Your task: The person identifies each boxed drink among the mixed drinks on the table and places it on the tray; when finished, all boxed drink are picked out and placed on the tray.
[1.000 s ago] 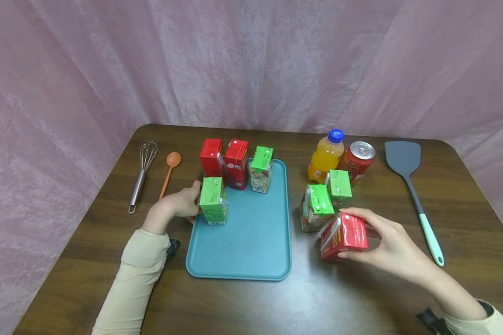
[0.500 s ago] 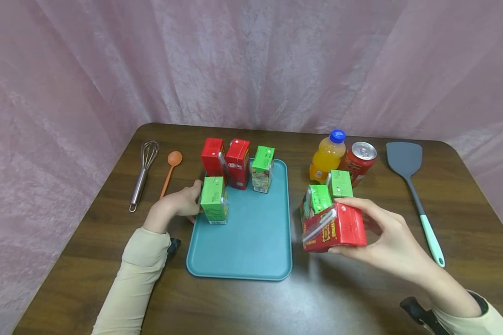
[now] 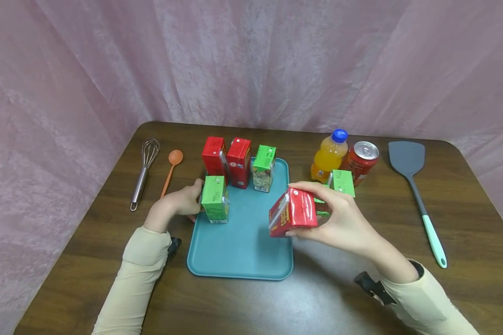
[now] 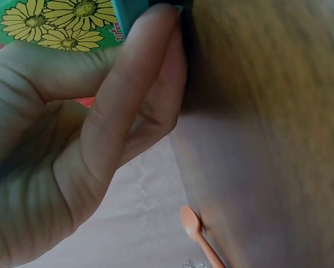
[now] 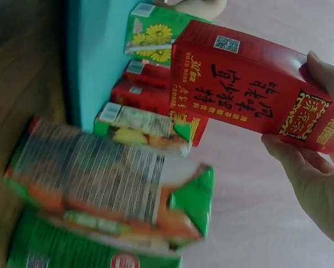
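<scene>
Three red cartons [image 3: 295,214], one in right fingers [image 3: 318,188]; four green cartons [image 3: 215,200].

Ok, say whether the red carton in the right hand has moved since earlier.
Yes, the red carton has moved left, from beside the tray to over its right edge.

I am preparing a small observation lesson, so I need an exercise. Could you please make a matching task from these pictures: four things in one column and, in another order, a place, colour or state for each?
1. rightmost red carton
2. bottle
3. whisk
4. spatula

A. left of the orange spoon
B. mint-green at the handle
C. gripped by the right hand
D. topped by a blue cap

Pairs: 1-C, 2-D, 3-A, 4-B
</scene>
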`<state>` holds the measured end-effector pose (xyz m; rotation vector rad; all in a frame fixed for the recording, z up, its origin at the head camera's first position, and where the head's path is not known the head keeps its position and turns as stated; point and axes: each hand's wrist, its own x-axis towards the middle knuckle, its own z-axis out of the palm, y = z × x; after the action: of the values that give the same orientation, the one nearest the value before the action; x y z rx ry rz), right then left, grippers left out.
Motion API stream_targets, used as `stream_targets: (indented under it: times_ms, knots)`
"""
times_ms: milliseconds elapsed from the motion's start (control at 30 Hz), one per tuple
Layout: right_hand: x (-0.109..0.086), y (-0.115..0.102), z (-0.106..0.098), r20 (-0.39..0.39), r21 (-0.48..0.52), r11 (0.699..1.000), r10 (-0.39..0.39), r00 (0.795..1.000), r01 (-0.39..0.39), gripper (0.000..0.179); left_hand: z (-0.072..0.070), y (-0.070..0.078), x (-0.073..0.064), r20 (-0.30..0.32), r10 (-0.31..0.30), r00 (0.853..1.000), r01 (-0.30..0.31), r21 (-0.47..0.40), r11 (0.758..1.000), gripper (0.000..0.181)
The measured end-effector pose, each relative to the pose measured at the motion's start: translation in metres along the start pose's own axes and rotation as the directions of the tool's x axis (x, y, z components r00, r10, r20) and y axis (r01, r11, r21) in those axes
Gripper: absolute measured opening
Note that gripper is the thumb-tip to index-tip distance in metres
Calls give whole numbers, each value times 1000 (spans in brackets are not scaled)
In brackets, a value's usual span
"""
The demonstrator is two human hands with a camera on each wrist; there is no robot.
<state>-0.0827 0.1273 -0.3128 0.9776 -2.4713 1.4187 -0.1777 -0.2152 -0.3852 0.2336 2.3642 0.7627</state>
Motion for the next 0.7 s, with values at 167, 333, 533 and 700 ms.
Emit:
stream_targets:
  times_ms: [167,333,533,700]
  knots:
    - [20,2,23,17,35,999,-11,1000,10,72,-1,0,0,3,3,1000,-3,3,1000,64]
    - [37,8,44,34,78,997,26,999,-29,72,-2,-1,-1,11,3,1000,-3,5,1000,67]
    - [57,18,66,67,106,986,120,991,-127,72,-2,-1,0,13,9,1000,-8,-7,1000,74]
    - [69,27,82,83,87,987,124,989,-131,70,-1,-1,0,14,8,1000,-8,-2,1000,78]
